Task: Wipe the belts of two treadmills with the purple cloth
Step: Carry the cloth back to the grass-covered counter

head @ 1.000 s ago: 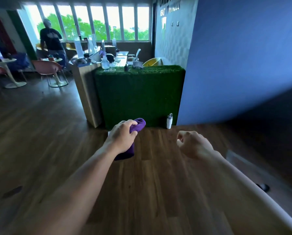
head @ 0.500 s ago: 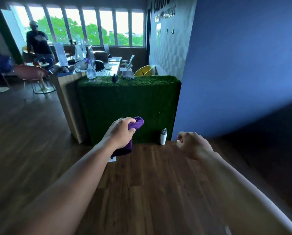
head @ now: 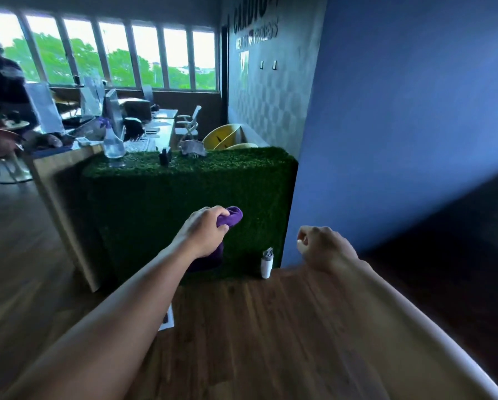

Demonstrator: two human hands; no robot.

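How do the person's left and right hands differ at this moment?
The left hand grips the purple cloth; the right hand is curled and holds nothing. The left hand shows against the green artificial-grass counter, the right hand against the blue wall. Both are bare and raised ahead.

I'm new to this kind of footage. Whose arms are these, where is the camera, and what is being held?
There is no machine here: the camera sits on a person's head, looking forward and down, so the two bare arms are their own. The left hand grips a purple cloth. The right hand is curled and holds nothing. Ahead stands a counter covered in green turf, with a white bottle on the wooden floor beside it.
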